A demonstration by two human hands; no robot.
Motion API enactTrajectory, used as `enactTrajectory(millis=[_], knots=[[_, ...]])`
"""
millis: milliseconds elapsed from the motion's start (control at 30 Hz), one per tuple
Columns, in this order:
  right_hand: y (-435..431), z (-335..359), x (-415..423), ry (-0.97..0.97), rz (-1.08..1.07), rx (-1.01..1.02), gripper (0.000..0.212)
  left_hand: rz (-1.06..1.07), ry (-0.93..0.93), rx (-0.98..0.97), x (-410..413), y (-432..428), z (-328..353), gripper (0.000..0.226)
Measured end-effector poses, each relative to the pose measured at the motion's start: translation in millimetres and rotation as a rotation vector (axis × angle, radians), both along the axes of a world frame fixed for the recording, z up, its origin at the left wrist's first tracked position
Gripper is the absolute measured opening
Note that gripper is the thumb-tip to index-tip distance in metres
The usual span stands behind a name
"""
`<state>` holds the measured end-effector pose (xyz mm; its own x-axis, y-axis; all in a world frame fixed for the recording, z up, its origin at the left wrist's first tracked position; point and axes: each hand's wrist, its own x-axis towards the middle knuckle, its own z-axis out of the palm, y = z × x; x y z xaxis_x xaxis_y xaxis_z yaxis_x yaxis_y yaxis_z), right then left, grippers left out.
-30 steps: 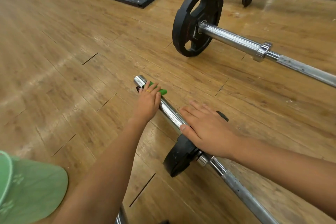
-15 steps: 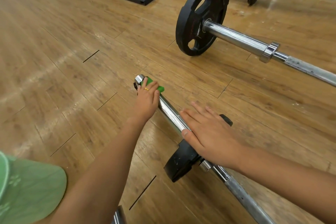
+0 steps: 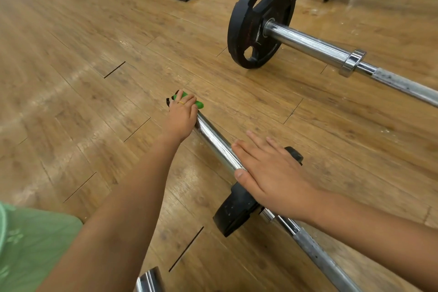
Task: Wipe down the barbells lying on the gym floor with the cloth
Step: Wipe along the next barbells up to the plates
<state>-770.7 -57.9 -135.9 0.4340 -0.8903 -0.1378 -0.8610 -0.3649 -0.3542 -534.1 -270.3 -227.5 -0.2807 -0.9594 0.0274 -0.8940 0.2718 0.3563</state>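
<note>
Wood floor (image 3: 94, 83), chrome barbell (image 3: 213, 136), green cloth (image 3: 199, 104)

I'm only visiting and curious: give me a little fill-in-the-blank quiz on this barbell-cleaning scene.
The left hand grips a cloth coloured ____.
The hand lying flat on the nearest barbell is the ____ one.
The large plate on the next barbell is ____.
Missing words: green; right; black.

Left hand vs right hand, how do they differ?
Left hand curls round the green cloth; right hand lies flat, fingers straight, holding nothing. Left hand is at the tip of the nearest barbell; right hand sits by its small black plate. Both rest on that barbell.
</note>
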Motion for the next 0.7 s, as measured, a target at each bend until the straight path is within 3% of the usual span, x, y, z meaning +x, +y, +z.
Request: enactTrajectory(millis=[133, 300, 533, 700], knots=[[1, 0, -6, -0.090, 0.000, -0.046, 0.071, -0.096, -0.041, -0.008, 4, 16, -1, 0.054], [56, -23, -34, -0.366, -0.238, -0.102, 0.067, -0.137, -0.085, -0.007, -3, 26, -1, 0.048], [126, -78, -42, -0.246, -0.301, 0.143, 0.073, -0.094, -0.037, -0.008, -12, 32, -3, 0.049], [120, -84, -39, -0.179, -0.272, 0.164, 0.072, -0.160, 0.013, -0.011, -9, 52, -4, 0.050]])
